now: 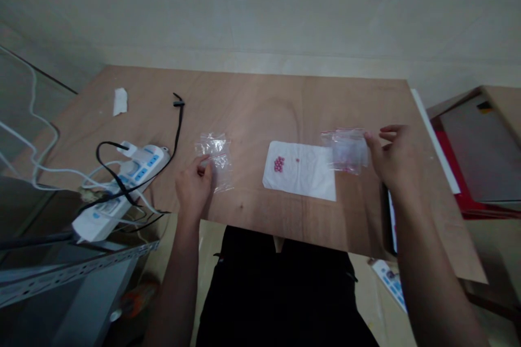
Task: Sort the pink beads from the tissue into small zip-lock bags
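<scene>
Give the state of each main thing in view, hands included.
white sheet: spread out
pink pellets: loose, mostly clustered
clear plastic: lying flat
red-edged bags: overlapping the white sheet
left hand: fingers curled, at the clear plastic
right hand: at the red-edged bags; grip unclear
power strip: plugs inserted
</scene>
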`<move>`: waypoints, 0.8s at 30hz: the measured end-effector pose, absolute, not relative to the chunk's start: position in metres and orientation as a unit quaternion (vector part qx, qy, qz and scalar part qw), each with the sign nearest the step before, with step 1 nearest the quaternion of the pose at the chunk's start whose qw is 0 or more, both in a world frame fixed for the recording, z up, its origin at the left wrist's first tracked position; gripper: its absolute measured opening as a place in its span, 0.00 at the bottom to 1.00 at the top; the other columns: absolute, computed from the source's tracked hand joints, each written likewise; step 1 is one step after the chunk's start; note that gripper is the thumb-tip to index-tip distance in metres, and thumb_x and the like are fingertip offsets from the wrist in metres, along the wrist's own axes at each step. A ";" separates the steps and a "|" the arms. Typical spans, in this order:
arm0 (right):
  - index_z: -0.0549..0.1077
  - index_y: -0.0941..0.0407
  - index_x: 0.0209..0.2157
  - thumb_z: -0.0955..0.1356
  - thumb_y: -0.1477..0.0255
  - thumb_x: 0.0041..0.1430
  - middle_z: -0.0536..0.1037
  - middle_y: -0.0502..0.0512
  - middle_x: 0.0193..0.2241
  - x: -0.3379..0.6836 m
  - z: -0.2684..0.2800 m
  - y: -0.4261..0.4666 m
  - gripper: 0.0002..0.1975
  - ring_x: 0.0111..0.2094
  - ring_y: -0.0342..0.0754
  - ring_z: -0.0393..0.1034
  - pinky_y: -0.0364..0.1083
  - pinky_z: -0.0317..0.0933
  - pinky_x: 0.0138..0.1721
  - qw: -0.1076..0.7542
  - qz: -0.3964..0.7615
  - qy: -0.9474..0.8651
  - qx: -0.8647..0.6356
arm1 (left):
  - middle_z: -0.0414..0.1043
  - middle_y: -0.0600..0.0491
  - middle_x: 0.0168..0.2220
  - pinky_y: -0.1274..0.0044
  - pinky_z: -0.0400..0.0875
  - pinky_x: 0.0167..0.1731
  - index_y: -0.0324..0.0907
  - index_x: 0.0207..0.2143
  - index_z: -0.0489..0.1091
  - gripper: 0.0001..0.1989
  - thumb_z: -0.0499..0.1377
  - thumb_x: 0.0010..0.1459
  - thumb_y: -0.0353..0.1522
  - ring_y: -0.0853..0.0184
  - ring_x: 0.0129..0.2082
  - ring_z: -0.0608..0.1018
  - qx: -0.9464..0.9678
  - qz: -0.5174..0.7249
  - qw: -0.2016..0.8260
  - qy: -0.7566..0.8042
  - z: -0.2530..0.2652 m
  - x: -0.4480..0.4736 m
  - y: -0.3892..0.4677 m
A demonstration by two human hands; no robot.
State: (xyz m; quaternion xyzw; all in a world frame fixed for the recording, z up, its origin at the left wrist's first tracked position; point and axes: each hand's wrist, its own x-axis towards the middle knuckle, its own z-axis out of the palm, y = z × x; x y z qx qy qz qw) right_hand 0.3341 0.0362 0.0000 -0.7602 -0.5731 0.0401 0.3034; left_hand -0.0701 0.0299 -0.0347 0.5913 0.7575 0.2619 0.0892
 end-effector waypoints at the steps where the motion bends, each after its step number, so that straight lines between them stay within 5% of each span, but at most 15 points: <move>1: 0.66 0.53 0.46 0.62 0.53 0.62 0.75 0.69 0.48 0.333 -0.003 0.035 0.20 0.37 0.58 0.73 0.60 0.64 0.41 0.305 0.022 -0.557 -0.772 | 0.76 0.51 0.25 0.73 0.68 0.33 0.41 0.43 0.77 0.17 0.55 0.59 0.39 0.61 0.28 0.78 0.592 0.271 0.091 0.754 -0.036 -0.069 0.029; 5: 0.71 0.56 0.44 0.65 0.57 0.60 0.77 0.66 0.42 0.307 0.002 0.027 0.18 0.36 0.56 0.72 0.56 0.64 0.39 0.358 0.020 -0.556 -0.750 | 0.77 0.51 0.29 0.76 0.69 0.32 0.40 0.37 0.76 0.11 0.56 0.61 0.36 0.65 0.29 0.77 0.644 0.321 0.099 0.688 -0.026 -0.064 0.024; 9: 0.74 0.55 0.42 0.65 0.63 0.62 0.79 0.57 0.38 0.254 0.027 0.019 0.12 0.32 0.47 0.73 0.47 0.65 0.31 0.406 0.147 -0.635 -0.640 | 0.77 0.50 0.36 0.76 0.71 0.38 0.40 0.36 0.74 0.08 0.55 0.63 0.31 0.67 0.35 0.78 0.754 0.346 0.076 0.553 -0.003 -0.056 0.019; 18: 0.71 0.56 0.40 0.70 0.75 0.58 0.81 0.51 0.31 0.181 0.053 0.020 0.08 0.31 0.43 0.76 0.41 0.65 0.31 0.295 0.398 -0.733 -0.466 | 0.75 0.49 0.42 0.74 0.75 0.42 0.42 0.42 0.73 0.10 0.53 0.64 0.25 0.68 0.43 0.77 0.836 0.351 0.125 0.403 0.030 -0.019 0.002; 24: 0.73 0.56 0.34 0.65 0.81 0.58 0.79 0.49 0.26 0.193 0.048 0.013 0.08 0.27 0.42 0.74 0.40 0.62 0.29 0.299 0.346 -0.752 -0.475 | 0.74 0.51 0.39 0.74 0.74 0.41 0.42 0.38 0.72 0.06 0.56 0.63 0.27 0.68 0.40 0.77 0.836 0.363 0.144 0.385 0.034 -0.010 0.000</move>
